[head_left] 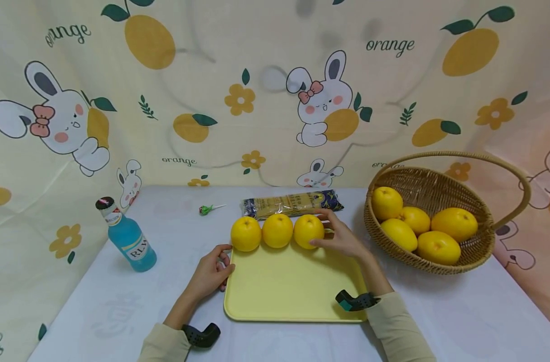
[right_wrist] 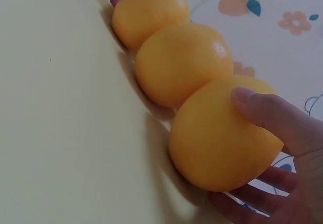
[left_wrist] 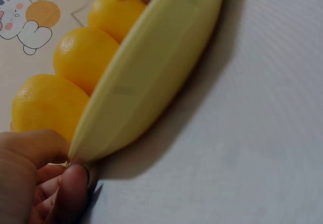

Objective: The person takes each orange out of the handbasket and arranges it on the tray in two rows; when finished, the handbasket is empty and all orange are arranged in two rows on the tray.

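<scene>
The left hand [head_left: 211, 270] pinches a pale-yellow tray [head_left: 295, 291] by its edge, three glossy yellow oranges [head_left: 277, 231] line its far side, the right hand [head_left: 340, 238] curls its fingers round the rightmost, and a wicker basket [head_left: 476, 246], in head view only, stands farther right.

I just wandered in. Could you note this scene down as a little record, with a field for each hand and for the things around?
Left hand: grips the left edge of the yellow tray
Right hand: holds the rightmost fruit
Row: three yellow fruits side by side along the tray's far edge
Behind the row: gold and dark blue packet
Left of the packet: green lollipop with a white stick
Far left: blue bottle, upright
Right: wicker basket, five yellow fruits visible inside
</scene>
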`<state>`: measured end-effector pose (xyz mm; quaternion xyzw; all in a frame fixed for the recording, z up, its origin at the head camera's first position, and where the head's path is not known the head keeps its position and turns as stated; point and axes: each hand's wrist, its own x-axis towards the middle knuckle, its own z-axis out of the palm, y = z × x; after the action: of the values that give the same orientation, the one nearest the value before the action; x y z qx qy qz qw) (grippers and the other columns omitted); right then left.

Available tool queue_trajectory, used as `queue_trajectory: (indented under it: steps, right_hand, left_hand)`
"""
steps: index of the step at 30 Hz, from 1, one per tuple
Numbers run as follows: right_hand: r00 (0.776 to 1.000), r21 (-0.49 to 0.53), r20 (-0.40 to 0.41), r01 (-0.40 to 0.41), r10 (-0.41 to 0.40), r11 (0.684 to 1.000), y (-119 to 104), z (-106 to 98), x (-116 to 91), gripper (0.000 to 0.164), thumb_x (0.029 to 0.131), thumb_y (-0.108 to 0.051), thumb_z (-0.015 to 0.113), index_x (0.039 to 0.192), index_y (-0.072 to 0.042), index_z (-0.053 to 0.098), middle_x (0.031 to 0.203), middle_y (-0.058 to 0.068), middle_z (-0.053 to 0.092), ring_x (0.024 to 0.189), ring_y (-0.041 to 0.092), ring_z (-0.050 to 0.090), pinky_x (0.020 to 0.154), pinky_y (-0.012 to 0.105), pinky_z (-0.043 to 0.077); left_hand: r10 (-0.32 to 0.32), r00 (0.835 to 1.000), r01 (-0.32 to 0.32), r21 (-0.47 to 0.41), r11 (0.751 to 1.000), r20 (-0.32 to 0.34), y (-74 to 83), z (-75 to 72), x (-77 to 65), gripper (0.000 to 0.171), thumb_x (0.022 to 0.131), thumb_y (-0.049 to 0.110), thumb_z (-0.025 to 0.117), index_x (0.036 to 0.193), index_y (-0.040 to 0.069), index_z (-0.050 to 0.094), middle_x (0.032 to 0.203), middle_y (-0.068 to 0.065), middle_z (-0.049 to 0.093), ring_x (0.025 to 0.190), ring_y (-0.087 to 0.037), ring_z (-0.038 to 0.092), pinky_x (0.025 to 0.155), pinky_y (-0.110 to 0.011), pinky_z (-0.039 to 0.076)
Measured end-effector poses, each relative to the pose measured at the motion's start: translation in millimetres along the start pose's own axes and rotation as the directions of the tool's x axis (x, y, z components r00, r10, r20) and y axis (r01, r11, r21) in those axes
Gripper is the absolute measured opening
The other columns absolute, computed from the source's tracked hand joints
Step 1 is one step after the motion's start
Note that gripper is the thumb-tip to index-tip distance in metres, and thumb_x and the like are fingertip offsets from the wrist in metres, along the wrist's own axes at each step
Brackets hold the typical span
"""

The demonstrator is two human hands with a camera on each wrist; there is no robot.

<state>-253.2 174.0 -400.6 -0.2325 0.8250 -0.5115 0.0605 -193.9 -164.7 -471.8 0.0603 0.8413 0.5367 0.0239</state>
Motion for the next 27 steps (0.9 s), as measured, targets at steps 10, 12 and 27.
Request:
queue_trajectory:
  steps: [10,12,27]
  right_hand:
    - [1.000,-0.025,0.002,0.028,-0.028,0.999,6,-1,1,0.072,0.078,-0.006,0.073,0.138,0.002,0.035,0.136,0.024,0.039,0.116,0.045,0.046,0.094,0.052,0.045]
    - [0.999,-0.037,0.001,0.034,-0.034,0.999,11,-1,3,0.073,0.077,-0.007,0.075,0.138,0.001,0.035,0.136,0.022,0.040,0.115,0.044,0.047,0.093,0.052,0.046]
    - [0.998,-0.074,0.051,0.043,-0.039,0.996,33,-9,5,0.079,0.075,-0.009,0.077,0.142,-0.008,0.033,0.135,0.017,0.041,0.119,0.037,0.043,0.095,0.049,0.046]
  left_hand:
    - [0.005,1.000,-0.005,0.004,1.000,0.001,0.3,-0.3,-0.1,0.046,0.084,0.004,0.065,0.127,0.004,0.048,0.084,-0.004,0.051,0.043,-0.016,0.049,0.037,-0.025,0.047]
    - [0.001,1.000,-0.001,0.008,1.000,-0.001,0.0,0.0,-0.1,0.046,0.084,0.004,0.065,0.127,0.004,0.048,0.084,-0.004,0.051,0.043,-0.016,0.049,0.037,-0.025,0.047]
    - [-0.011,1.000,0.011,0.006,1.000,0.002,-1.2,0.1,0.3,0.046,0.084,0.006,0.065,0.127,0.005,0.048,0.085,-0.005,0.051,0.045,-0.016,0.049,0.038,-0.027,0.048]
